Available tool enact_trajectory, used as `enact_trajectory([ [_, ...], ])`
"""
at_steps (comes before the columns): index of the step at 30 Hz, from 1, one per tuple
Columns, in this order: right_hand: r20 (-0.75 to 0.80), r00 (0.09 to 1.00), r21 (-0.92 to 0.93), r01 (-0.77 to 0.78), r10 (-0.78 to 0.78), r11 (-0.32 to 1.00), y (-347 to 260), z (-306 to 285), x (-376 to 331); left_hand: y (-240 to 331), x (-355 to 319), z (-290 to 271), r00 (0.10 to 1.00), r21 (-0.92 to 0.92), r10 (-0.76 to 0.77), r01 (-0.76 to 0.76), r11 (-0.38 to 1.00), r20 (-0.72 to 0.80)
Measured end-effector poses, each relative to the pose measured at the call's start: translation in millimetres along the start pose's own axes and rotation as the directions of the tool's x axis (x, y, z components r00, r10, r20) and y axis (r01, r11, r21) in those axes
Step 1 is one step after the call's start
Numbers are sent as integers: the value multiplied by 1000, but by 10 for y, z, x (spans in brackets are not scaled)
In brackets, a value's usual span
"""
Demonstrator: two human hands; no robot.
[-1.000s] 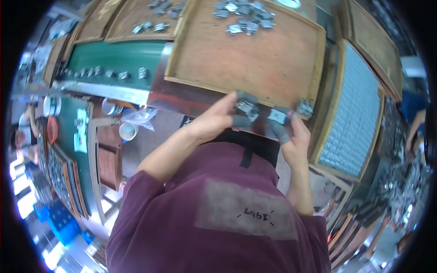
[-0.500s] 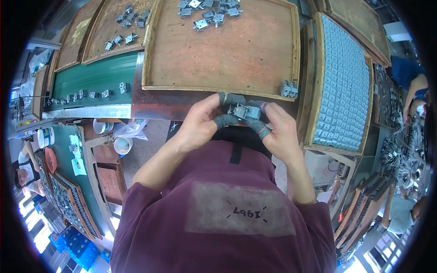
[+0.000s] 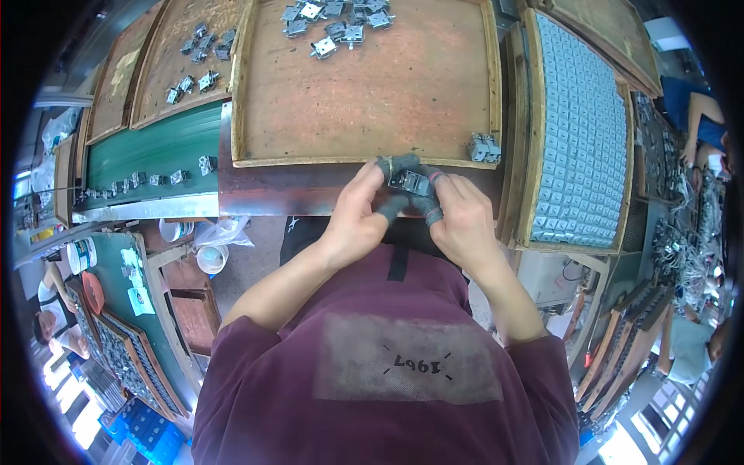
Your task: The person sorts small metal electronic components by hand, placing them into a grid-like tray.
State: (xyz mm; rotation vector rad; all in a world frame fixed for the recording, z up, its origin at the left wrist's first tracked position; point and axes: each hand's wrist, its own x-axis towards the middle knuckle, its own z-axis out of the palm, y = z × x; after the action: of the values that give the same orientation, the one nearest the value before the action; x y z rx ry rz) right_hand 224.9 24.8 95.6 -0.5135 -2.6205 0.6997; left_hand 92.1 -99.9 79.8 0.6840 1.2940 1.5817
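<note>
Between both hands, just in front of the tray's near edge, is a small box-shaped metal part (image 3: 410,182) with an open frame on its upper face. My left hand (image 3: 358,208) grips its left side with thumb and forefinger, both covered in dark grey finger sleeves. My right hand (image 3: 463,215) closes on its right side, with similar coverings on its fingertips. The fingers hide much of the part's sides and underside. Near the tray's front right corner sits a cluster of similar metal parts (image 3: 484,147).
A wide wooden tray (image 3: 364,108) lies ahead, with several metal parts (image 3: 337,23) at its far side. To the left, a green conveyor belt (image 3: 147,151) carries a row of parts. At right, a wooden-framed tray (image 3: 581,132) is packed with metal pieces. Other people are at both sides.
The metal part has been turned between my fingers and moved slightly forward, closer to the tray edge. My right fingers have shifted their hold. The view has moved a little.
</note>
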Motion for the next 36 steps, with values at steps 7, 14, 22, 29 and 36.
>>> enact_trajectory([
  [7, 40, 986, 100, -162, 159, 982, -2, 54, -35, -171, 184, 41, 904, 789, 415, -325, 522, 99],
  [14, 341, 911, 499, -384, 231, 777, 237, -130, -6, -19, 316, 62, 815, 572, 490, -571, 589, 309],
  [22, 317, 803, 411, -596, 505, 690, 389, -131, -172, -183, 724, 157, 881, 587, 357, -473, 657, 310],
  [29, 304, 788, 369, -616, 536, 696, 348, -56, -513, -794, 1528, 132, 960, 682, -59, -150, 716, 273],
  [36, 357, 802, 335, -589, 479, 736, 186, 182, -511, -822, 1547, 268, 966, 729, -84, -127, 672, 246],
])
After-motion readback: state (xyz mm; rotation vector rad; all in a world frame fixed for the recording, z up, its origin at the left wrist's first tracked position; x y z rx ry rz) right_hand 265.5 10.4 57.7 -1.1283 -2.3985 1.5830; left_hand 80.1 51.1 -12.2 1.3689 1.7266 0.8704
